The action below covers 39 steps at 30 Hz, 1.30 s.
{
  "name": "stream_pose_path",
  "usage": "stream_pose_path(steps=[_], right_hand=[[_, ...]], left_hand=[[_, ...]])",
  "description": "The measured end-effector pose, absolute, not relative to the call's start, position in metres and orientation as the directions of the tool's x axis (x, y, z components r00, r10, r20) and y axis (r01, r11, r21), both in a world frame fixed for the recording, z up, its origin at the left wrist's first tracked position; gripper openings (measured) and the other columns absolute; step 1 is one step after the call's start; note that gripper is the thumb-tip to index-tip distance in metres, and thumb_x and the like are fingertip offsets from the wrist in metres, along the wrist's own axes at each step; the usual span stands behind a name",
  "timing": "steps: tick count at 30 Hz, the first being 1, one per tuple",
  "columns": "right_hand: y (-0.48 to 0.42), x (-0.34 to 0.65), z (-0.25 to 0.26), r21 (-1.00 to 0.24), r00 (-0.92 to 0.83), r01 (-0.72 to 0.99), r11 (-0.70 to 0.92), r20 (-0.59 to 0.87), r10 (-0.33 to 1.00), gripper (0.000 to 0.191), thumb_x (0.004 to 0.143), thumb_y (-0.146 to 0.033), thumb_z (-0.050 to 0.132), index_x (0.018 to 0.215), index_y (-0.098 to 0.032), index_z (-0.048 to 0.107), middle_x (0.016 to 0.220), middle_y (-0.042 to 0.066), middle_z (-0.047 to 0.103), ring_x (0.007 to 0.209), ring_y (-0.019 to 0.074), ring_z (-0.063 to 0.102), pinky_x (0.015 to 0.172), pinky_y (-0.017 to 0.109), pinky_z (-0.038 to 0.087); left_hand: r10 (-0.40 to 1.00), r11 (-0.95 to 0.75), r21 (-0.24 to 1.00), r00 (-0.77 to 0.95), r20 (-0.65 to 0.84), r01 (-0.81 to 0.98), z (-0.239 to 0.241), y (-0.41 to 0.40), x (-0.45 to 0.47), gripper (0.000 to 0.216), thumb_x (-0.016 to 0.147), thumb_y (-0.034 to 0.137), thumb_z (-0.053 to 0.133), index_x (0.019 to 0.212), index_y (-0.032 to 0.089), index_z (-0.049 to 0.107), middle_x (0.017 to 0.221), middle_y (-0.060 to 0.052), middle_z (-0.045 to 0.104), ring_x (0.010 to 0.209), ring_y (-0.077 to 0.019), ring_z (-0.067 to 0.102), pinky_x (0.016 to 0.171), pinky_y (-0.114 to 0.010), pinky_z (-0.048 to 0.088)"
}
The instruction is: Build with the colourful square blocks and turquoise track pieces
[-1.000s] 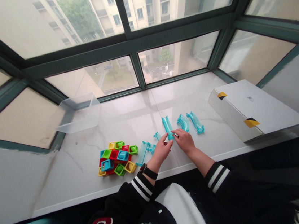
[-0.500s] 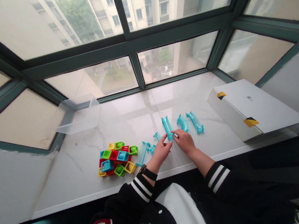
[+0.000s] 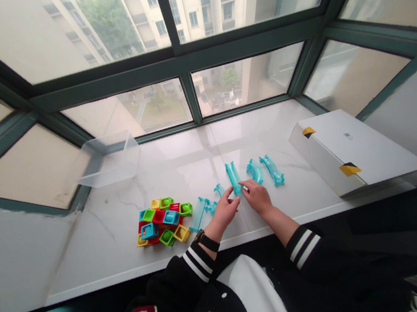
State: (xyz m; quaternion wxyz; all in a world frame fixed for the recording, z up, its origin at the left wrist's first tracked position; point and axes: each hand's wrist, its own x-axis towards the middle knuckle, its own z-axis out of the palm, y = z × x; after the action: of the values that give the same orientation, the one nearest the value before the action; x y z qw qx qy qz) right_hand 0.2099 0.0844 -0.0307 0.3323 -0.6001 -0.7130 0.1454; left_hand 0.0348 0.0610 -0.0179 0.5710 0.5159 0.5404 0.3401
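Note:
A straight translucent turquoise track piece (image 3: 232, 174) lies on the white sill, between the fingertips of both hands. My right hand (image 3: 256, 196) pinches the right side of its near end. My left hand (image 3: 226, 211), with a dark watch on the wrist, has its thumb and fingers apart, the fingertips by the piece's lower left side. Close to that hand lie a small turquoise piece (image 3: 218, 190), partly covered, and a longer straight piece (image 3: 199, 214) with another short piece (image 3: 211, 207) beside it. Right of the hands are a curved piece (image 3: 255, 171) and a wavy track piece (image 3: 272, 171).
Left of the hands sits a pile of red, green, blue and yellow blocks (image 3: 158, 216). A clear plastic bin (image 3: 110, 174) stands at the back left by the window. To the right is a white box (image 3: 360, 150) with yellow-black tape. The sill's front edge (image 3: 132, 274) runs near my body.

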Motion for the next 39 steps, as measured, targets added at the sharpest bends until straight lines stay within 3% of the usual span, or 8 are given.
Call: stream_pose_path(steps=[5, 12, 20, 35, 39], right_hand=[[0.0840, 0.2097, -0.0310, -0.605, -0.057, 0.760, 0.237, 0.302, 0.952, 0.029, 0.097, -0.019, 0.059, 0.120, -0.025, 0.076, 0.114, 0.007, 0.078, 0.096, 0.0232, 0.073, 0.082, 0.034, 0.059], [0.0829, 0.2097, -0.0293, -0.602, -0.066, 0.761, 0.241, 0.298, 0.952, 0.030, 0.098, -0.019, 0.057, 0.120, -0.024, 0.076, 0.113, 0.008, 0.078, 0.090, 0.0230, 0.073, 0.080, 0.035, 0.058], [0.0831, 0.2096, -0.0285, -0.595, -0.068, 0.766, 0.242, 0.299, 0.952, 0.029, 0.098, -0.019, 0.058, 0.120, -0.024, 0.076, 0.115, 0.007, 0.078, 0.093, 0.0230, 0.074, 0.080, 0.034, 0.058], [0.0818, 0.2093, -0.0273, -0.572, -0.073, 0.790, 0.220, 0.269, 0.960, 0.030, 0.100, -0.019, 0.056, 0.123, -0.024, 0.074, 0.119, 0.007, 0.077, 0.103, 0.0226, 0.073, 0.082, 0.031, 0.056], [0.0809, 0.2092, -0.0269, -0.564, -0.075, 0.797, 0.217, 0.263, 0.962, 0.030, 0.100, -0.020, 0.056, 0.124, -0.024, 0.074, 0.120, 0.007, 0.076, 0.096, 0.0214, 0.072, 0.080, 0.031, 0.056]], left_hand=[[0.944, 0.244, 0.954, 0.181, -0.274, 0.173, -0.0214, 0.0618, 0.0345, 0.068, 0.094, 0.039, 0.070, 0.156, 0.020, 0.049, 0.134, -0.017, 0.069, 0.082, -0.0147, 0.070, 0.071, -0.030, 0.060], [0.944, 0.257, 0.956, 0.175, -0.280, 0.143, -0.0138, 0.0613, 0.0366, 0.067, 0.092, 0.039, 0.072, 0.154, 0.022, 0.051, 0.146, -0.018, 0.062, 0.088, -0.0153, 0.069, 0.068, -0.028, 0.060], [0.941, 0.258, 0.953, 0.182, -0.286, 0.160, -0.0180, 0.0622, 0.0354, 0.068, 0.094, 0.039, 0.069, 0.155, 0.018, 0.049, 0.121, -0.015, 0.072, 0.081, -0.0149, 0.069, 0.071, -0.031, 0.060], [0.937, 0.277, 0.951, 0.182, -0.299, 0.140, -0.0133, 0.0620, 0.0356, 0.066, 0.094, 0.035, 0.067, 0.155, 0.016, 0.050, 0.114, -0.013, 0.074, 0.084, -0.0158, 0.069, 0.071, -0.030, 0.060], [0.935, 0.279, 0.950, 0.189, -0.302, 0.138, -0.0146, 0.0623, 0.0356, 0.066, 0.095, 0.034, 0.067, 0.156, 0.017, 0.049, 0.114, -0.014, 0.074, 0.084, -0.0158, 0.069, 0.071, -0.030, 0.060]])
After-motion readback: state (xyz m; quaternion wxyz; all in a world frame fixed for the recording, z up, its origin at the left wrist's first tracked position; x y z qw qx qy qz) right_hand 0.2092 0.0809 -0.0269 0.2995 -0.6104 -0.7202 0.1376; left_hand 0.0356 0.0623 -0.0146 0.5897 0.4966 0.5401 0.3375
